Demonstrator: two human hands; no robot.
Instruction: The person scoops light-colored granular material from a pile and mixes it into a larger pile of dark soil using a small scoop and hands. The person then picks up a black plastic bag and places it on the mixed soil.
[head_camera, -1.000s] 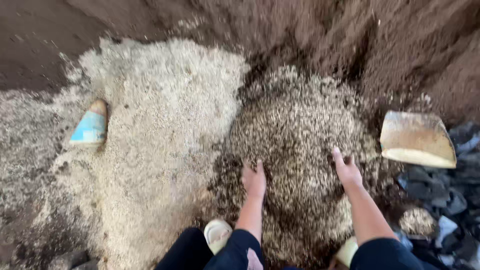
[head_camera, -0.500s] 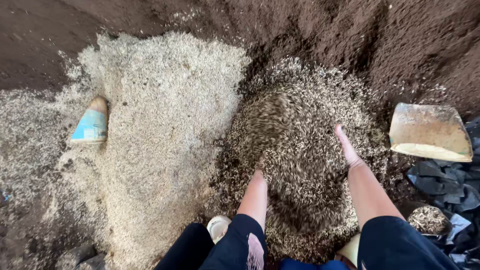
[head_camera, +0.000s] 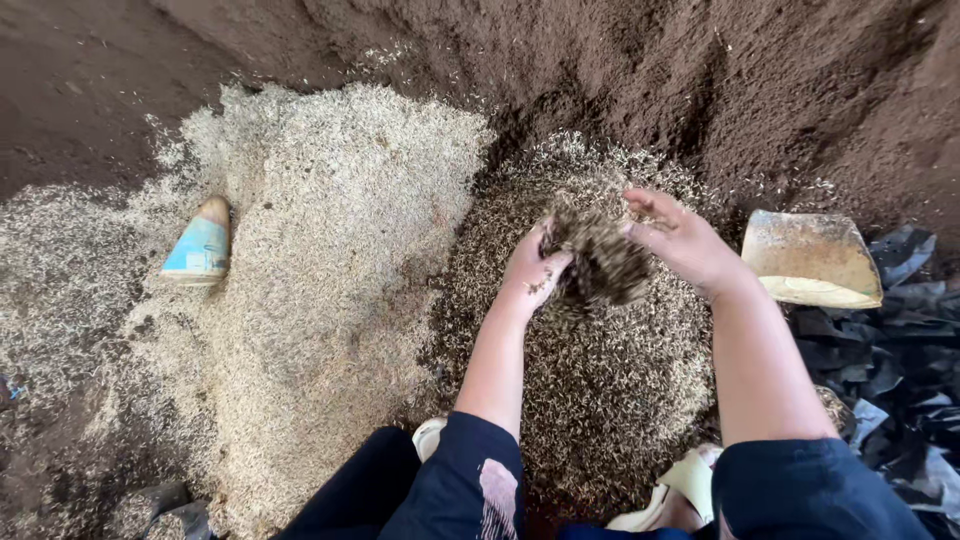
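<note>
The person's left hand (head_camera: 532, 268) and right hand (head_camera: 683, 240) are raised together above a darker heap of husks mixed with soil (head_camera: 590, 400), cupped around a clump of the husk mix (head_camera: 600, 262) pressed between the palms, fingers curled about it rather than clenched; some of it spills below. A pale husk pile (head_camera: 320, 260) lies to the left with a blue-and-tan scoop (head_camera: 200, 245) on its edge; a flat tan blade (head_camera: 810, 260) rests at the right beside black plastic scraps (head_camera: 890, 340), brown soil (head_camera: 700, 70) banked behind.
</note>
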